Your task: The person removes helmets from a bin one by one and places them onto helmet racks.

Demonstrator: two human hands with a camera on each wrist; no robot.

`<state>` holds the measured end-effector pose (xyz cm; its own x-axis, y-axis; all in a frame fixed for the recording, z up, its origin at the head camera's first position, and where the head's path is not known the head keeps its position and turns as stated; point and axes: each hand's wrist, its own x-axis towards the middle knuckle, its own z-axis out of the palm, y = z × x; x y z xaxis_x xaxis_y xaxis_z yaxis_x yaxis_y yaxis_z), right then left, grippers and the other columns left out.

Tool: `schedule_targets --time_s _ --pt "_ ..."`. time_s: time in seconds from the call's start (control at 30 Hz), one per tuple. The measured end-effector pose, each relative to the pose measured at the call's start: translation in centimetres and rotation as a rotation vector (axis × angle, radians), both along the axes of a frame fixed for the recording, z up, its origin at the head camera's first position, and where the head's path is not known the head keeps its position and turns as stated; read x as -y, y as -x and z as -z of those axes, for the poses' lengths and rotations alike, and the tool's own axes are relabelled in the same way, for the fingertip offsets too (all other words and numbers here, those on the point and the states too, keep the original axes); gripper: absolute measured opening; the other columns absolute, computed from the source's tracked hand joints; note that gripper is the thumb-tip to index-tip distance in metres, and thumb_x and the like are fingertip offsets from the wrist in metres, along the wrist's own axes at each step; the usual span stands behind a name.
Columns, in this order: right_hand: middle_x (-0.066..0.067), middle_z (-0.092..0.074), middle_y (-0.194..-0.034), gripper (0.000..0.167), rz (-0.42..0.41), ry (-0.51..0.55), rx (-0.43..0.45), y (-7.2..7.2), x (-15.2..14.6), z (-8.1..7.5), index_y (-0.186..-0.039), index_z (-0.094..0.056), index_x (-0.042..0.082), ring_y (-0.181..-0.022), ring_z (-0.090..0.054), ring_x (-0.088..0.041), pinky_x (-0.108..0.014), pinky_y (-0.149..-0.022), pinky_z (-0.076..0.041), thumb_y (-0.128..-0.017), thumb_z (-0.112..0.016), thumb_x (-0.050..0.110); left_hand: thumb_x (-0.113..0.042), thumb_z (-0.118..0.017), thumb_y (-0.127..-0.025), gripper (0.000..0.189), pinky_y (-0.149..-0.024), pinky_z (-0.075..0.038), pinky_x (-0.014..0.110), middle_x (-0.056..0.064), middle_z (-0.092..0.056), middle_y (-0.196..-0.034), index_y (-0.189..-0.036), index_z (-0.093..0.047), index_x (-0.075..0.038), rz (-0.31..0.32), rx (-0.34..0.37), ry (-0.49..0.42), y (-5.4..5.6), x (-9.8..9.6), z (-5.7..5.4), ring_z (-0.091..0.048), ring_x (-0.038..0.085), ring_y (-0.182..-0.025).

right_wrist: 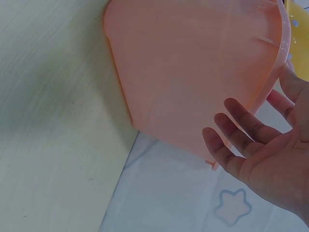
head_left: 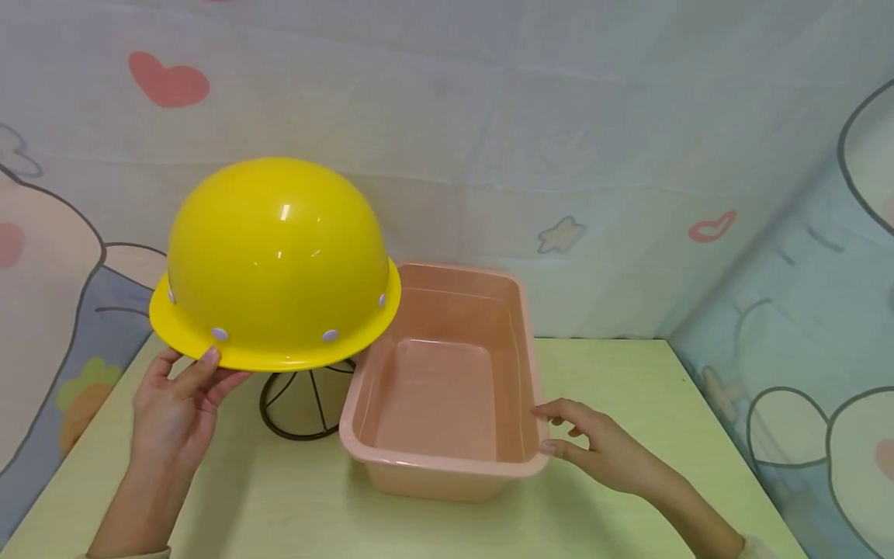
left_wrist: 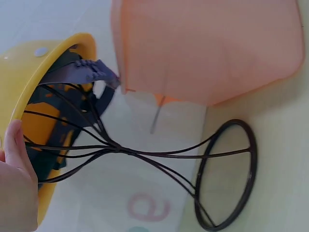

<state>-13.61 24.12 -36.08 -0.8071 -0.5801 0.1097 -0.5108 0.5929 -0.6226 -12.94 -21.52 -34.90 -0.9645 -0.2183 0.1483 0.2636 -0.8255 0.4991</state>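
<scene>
A yellow hard hat (head_left: 279,256) sits over a black wire stand (left_wrist: 227,174), whose ring foot shows on the table below it in the head view. My left hand (head_left: 178,411) grips the hat's near-left brim, thumb on top and fingers beneath. In the left wrist view, the stand's bent wires run up into the hat, beside a grey inner strap (left_wrist: 82,72). To the right is a pink rectangular basin (head_left: 447,466). My right hand (head_left: 608,450) touches the basin's right rim with its foremost fingertips; the other fingers spread loosely beside the outer wall in the right wrist view.
All of this is on a pale wooden table (head_left: 601,373). Behind it hangs a light cloth backdrop (head_left: 628,140) printed with hearts and stars, and similar cartoon cloth lines both sides. The hat's brim overlaps the basin's left rim in the head view.
</scene>
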Motion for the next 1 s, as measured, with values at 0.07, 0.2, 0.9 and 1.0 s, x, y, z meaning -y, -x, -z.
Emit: schedule_targets --time_s 0.07,0.2,0.9,1.0 --pt "0.003 -0.055 -0.120 0.039 0.000 0.000 0.002 0.00 0.02 -0.02 -0.123 -0.052 0.013 -0.101 -0.052 -0.018 -0.033 -0.080 -0.048 -0.090 -0.057 0.032 0.015 -0.046 -0.087 0.026 -0.070 -0.054 0.040 0.015 -0.060 -0.100 -0.110 -0.047 0.002 0.007 0.025 -0.003 -0.03 0.01 0.32 -0.066 0.033 -0.079" --pt "0.003 -0.055 -0.120 0.039 -0.003 -0.002 -0.003 -0.01 0.04 -0.02 -0.123 -0.052 0.012 -0.101 -0.052 -0.016 -0.031 -0.080 -0.048 -0.090 -0.057 0.032 0.013 -0.047 -0.088 0.026 -0.070 -0.054 0.039 0.014 -0.060 -0.099 -0.110 -0.046 0.000 0.006 0.055 0.004 -0.13 -0.05 0.83 -0.066 0.032 -0.079" --pt "0.002 -0.055 -0.120 0.038 -0.013 0.002 -0.004 0.12 0.11 -0.19 -0.123 -0.052 0.011 -0.099 -0.051 -0.015 -0.037 -0.079 -0.049 -0.090 -0.058 0.029 0.007 -0.046 -0.091 0.027 -0.074 -0.054 0.040 0.013 -0.060 -0.099 -0.115 -0.040 -0.003 -0.005 0.012 0.010 -0.70 0.24 1.08 -0.065 0.029 -0.079" --pt "0.002 -0.055 -0.120 0.038 -0.012 -0.004 -0.006 0.08 0.13 -0.33 -0.123 -0.052 0.011 -0.099 -0.050 -0.014 -0.037 -0.079 -0.049 -0.090 -0.058 0.029 0.007 -0.045 -0.091 0.027 -0.074 -0.054 0.040 0.014 -0.060 -0.098 -0.115 -0.040 -0.003 0.000 0.009 0.013 -0.75 0.25 1.07 -0.065 0.029 -0.081"
